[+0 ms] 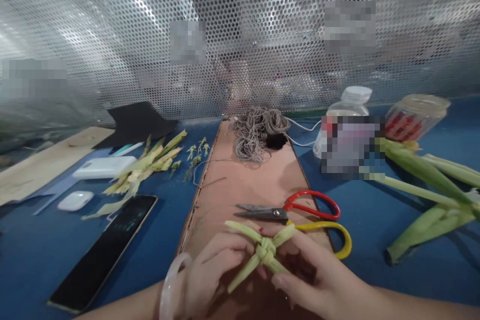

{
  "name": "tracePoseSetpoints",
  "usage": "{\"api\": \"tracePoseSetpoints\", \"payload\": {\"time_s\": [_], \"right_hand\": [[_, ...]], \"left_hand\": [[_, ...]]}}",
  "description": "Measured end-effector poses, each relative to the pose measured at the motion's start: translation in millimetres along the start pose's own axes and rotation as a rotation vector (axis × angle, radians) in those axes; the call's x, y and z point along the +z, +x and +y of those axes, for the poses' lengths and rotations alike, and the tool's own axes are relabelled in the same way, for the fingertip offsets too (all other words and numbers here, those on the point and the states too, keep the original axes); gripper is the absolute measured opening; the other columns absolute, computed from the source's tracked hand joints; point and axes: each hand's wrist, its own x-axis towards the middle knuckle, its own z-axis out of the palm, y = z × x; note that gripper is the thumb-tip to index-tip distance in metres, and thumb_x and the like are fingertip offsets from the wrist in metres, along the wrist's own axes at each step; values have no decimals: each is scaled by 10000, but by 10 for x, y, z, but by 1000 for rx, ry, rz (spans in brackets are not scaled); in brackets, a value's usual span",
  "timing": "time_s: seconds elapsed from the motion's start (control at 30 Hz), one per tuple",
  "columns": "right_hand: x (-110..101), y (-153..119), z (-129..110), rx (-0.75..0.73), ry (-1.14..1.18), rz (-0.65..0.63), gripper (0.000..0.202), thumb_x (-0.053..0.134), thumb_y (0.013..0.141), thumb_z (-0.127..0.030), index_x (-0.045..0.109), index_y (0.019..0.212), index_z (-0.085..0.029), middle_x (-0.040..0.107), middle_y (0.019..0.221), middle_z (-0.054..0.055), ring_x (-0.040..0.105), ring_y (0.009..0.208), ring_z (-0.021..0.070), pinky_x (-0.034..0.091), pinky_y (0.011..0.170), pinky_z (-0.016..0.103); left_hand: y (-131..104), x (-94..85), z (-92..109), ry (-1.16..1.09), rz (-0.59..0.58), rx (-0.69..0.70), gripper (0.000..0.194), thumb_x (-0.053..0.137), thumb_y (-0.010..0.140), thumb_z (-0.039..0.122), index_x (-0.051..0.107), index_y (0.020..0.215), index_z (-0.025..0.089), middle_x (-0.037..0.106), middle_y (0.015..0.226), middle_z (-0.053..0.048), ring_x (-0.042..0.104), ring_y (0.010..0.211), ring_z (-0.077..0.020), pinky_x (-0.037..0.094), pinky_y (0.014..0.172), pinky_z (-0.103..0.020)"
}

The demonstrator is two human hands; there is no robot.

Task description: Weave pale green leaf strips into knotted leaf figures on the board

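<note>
A pale green knotted leaf figure, with several strips sticking out from a woven knot, is held between both hands near the front of the cardboard. My left hand, with a pale bangle at the wrist, has its fingers closed at the figure's left side. The fingers of my right hand pinch it from the right; some fingertips are hidden behind it. Just beyond the hands lie scissors with one red and one yellow handle, blades pointing left and slightly apart.
Tangled grey cord lies at the cardboard's far end. Left are a phone, a white earbud case, cut leaf strips and small knotted figures. Right are green husks, a bottle and a jar. Perforated metal stands behind.
</note>
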Motion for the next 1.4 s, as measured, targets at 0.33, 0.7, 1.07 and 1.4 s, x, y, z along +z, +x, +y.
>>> {"api": "tracePoseSetpoints", "payload": {"time_s": [0.33,0.7,1.07,1.4], "right_hand": [[-12,-1,43,74,85,1,342,422,851,-332,384,1153,-176,474,635,-31,483,542,69,456,506,170],[-63,-6,-84,-107,-244,9,71,428,784,-165,497,772,-169,485,616,-20,455,557,79,419,541,159],[-52,-20,-36,-85,-115,-52,291,432,827,-252,509,1098,-176,610,788,20,548,665,101,453,629,187],[-22,-18,61,88,97,44,256,430,835,-378,486,949,-155,550,700,10,554,558,85,484,550,199]], "left_hand": [[1,63,-11,-62,-172,-104,190,530,782,269,657,898,188,629,830,-56,568,808,-161,453,696,-231],[-13,163,-112,-437,-173,-69,491,643,671,103,483,1108,259,643,809,-10,617,741,-126,490,680,-235],[47,93,28,-26,-89,-76,173,680,629,276,608,542,146,602,682,-24,570,717,-151,455,713,-242],[51,26,-83,-205,-242,-72,508,698,435,574,477,597,147,571,714,-29,496,639,-129,414,610,-214]]}}
